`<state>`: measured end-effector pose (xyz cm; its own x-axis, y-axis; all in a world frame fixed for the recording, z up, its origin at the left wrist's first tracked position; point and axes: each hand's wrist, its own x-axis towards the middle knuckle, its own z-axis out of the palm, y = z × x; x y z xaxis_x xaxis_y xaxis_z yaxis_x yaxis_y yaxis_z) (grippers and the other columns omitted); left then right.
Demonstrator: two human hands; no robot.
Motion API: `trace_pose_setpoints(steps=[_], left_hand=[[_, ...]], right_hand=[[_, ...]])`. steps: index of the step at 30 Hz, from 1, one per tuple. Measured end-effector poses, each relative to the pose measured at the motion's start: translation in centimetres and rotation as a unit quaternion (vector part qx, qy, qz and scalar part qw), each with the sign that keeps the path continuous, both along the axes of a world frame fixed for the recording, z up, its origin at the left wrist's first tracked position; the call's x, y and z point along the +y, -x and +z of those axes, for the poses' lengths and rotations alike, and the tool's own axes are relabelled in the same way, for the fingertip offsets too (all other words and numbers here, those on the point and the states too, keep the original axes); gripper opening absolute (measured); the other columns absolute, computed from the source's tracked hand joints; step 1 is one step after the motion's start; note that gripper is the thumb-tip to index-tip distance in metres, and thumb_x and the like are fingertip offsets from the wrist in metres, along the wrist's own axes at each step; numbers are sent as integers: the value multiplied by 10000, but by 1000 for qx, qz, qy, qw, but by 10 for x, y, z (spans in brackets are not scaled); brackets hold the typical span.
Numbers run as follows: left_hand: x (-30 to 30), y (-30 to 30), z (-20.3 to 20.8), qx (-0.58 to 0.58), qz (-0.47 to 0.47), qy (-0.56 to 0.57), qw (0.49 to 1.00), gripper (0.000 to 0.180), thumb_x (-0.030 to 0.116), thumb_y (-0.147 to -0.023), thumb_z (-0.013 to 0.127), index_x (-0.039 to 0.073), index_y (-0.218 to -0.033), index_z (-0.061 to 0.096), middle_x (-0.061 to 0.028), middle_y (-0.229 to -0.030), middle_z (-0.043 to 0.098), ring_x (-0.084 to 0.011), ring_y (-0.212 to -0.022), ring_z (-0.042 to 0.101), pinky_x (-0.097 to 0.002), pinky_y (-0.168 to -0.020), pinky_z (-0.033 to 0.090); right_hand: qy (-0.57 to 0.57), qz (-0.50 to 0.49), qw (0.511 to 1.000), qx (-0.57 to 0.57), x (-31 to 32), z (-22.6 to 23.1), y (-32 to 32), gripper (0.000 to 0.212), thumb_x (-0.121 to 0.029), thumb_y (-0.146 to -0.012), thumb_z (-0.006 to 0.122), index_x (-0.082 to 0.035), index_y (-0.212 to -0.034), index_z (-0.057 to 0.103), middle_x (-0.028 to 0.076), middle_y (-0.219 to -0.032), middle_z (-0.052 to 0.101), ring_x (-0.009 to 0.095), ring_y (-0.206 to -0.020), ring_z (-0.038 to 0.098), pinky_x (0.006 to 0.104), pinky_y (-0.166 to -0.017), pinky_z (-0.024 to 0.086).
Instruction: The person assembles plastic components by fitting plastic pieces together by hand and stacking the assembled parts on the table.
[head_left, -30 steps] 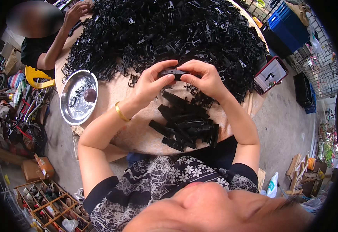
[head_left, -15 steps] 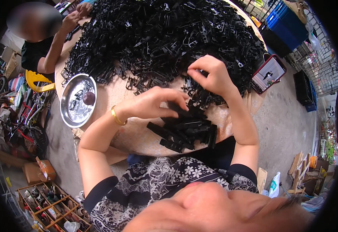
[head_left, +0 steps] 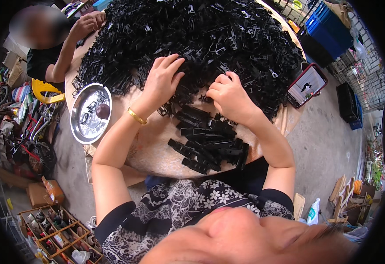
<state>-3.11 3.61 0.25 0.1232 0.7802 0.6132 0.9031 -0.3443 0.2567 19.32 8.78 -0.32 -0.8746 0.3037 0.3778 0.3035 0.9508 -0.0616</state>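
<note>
A large heap of small black plastic parts (head_left: pixel 188 39) covers most of the round table. My left hand (head_left: pixel 162 83), with a gold bangle at the wrist, reaches over the near edge of the heap. Its fingers are stretched and the thumb stands apart, holding nothing. At the heap's near right side, my right hand (head_left: pixel 232 97) has its fingers curled in; whatever is between its fingertips is too small and dark to tell. Between my forearms, close to the table's front edge, lies a smaller group of black clip-like pieces (head_left: pixel 212 147), stacked in rows.
On the left of the table stands a round metal tray (head_left: pixel 74 125) holding a dark round object and a few black parts. A phone (head_left: pixel 307 86) leans at the right edge. Another person's hand (head_left: pixel 89 23) works at the far left. Blue crates (head_left: pixel 329 28) stand beyond the table.
My left hand has moved up and away from the stacked pieces to the heap, its fingers straightening. The right hand has shifted slightly down and left, with its fingers curled.
</note>
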Motion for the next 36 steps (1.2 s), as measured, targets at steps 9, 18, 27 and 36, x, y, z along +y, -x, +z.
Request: trace_pose_setpoints(steps=[9, 18, 27, 36], left_hand=[[20, -30, 25, 71, -49, -45, 995, 183, 105, -747, 673, 48, -920, 660, -110, -1032, 578, -302, -1030, 501, -381, -877, 436], [67, -43, 16, 92, 84, 115, 986, 178, 201, -700, 673, 45, -782, 651, -129, -955, 571, -312, -996, 502, -383, -847, 444], [44, -28, 32, -98, 21, -3, 995, 112, 80, -723, 638, 24, -816, 611, -141, -799, 596, -299, -809, 584, -379, -751, 469], [-11, -24, 25, -548, -84, 227, 800, 287, 141, -945, 492, -49, -1155, 537, -109, -1031, 610, -172, -805, 654, -257, -712, 535]], right_hand=[[16, 47, 993, 103, 5, -4, 8, 130, -114, -679, 635, -58, -795, 614, 81, -1011, 590, 242, -984, 534, 457, -965, 353], [36, -10, 970, 240, 13, 2, 3, 162, -66, -721, 632, -34, -872, 585, 106, -943, 619, 285, -897, 588, 404, -873, 436], [57, -34, 944, 322, 13, 10, 2, 270, -42, -756, 627, -8, -1020, 583, 118, -977, 578, 284, -819, 594, 359, -732, 482], [263, 36, 905, 333, -1, 11, 6, 249, 14, -799, 595, 16, -1048, 584, 126, -918, 635, 210, -792, 633, 298, -709, 511]])
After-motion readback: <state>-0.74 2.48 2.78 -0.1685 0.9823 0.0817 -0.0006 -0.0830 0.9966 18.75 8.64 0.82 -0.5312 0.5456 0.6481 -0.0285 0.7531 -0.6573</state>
